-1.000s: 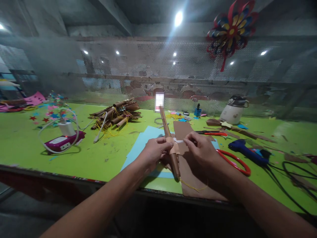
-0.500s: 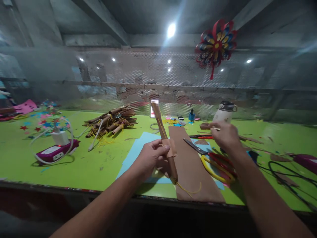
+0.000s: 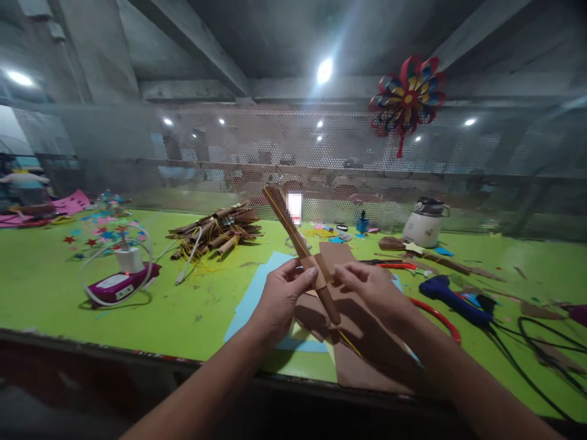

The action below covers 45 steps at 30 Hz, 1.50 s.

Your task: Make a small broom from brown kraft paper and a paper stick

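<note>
My left hand [image 3: 279, 299] is closed round a brown rolled paper tube [image 3: 293, 235], which is tilted with its top leaning left. A brown paper band [image 3: 316, 275] wraps the tube under my left thumb, and yellow string runs along its length and trails from the lower end. Just right of the band is my right hand [image 3: 378, 293], its thumb and fingers pinched together; whatever is between them is too small to name. Beneath both hands lie a long brown paper strip [image 3: 358, 366] and light blue sheets [image 3: 247, 299]. My right forearm mostly covers red-handled scissors [image 3: 443, 318].
A blue glue gun [image 3: 454, 296] with a black cable lies at right. Behind are a white bottle [image 3: 422, 226], a pale star [image 3: 414, 248] and a small blue bottle [image 3: 362, 223]. Bundled brown rolls [image 3: 220, 229] and a purple power strip [image 3: 120, 284] occupy the left.
My right hand has moved left and down from near the white bottle to beside the paper band. The view has shifted slightly, and the tube leans further left in my left hand.
</note>
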Available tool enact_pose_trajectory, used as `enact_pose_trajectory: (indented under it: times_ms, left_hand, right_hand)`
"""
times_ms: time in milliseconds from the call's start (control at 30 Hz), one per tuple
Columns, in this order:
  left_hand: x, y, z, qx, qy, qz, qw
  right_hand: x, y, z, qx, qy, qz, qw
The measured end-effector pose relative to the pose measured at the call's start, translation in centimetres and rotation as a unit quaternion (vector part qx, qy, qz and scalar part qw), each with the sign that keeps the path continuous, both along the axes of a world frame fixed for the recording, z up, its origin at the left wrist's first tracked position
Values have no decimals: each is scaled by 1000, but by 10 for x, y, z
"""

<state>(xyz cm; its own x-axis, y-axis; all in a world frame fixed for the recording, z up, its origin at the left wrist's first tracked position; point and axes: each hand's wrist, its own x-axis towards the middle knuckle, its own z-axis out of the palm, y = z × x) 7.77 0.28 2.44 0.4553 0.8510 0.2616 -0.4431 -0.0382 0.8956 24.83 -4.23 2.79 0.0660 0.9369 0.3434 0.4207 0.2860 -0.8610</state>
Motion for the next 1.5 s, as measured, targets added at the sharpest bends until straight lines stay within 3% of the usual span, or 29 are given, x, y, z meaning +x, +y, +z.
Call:
enact_pose_trajectory:
  times_ms: [200,433,600,867,967,1033,1167,1333,1500]
  left_hand:
    - [0,-1,3,-16,-29,21,999]
    - [-1,-5,8,-56,-51,6,997]
    - [-2,-3,8,-71,-63,10,995]
    - [-4,-5,6,-94,-88,10,992]
    - [-2,-5,4,-100,-97,35,990]
    - [-1,-4,3,-105,-106,61,987]
    - [2,-4,-1,-124,-123,93,980]
    - [6,-9,-2,-119,-142,124,975]
    - [9,-15,-1,-123,-161,115,973]
  right_hand:
    - [-35,-11,-11,-57,52,51,996]
    - [-37,-12,-10,38,-88,28,995]
    - [-39,-10,-5,47,-146,9,988]
    - [-41,-4,-11,-16,-15,77,997]
    - [-40,-4,-13,-17,-49,52,997]
    - [-40,-6,-13,45,-128,-6,991]
    - [-45,-14,-12,211,-272,-127,930]
    - [-56,-21,-5,198,-310,-115,923]
    - [-54,-22,-6,198,-305,-102,926]
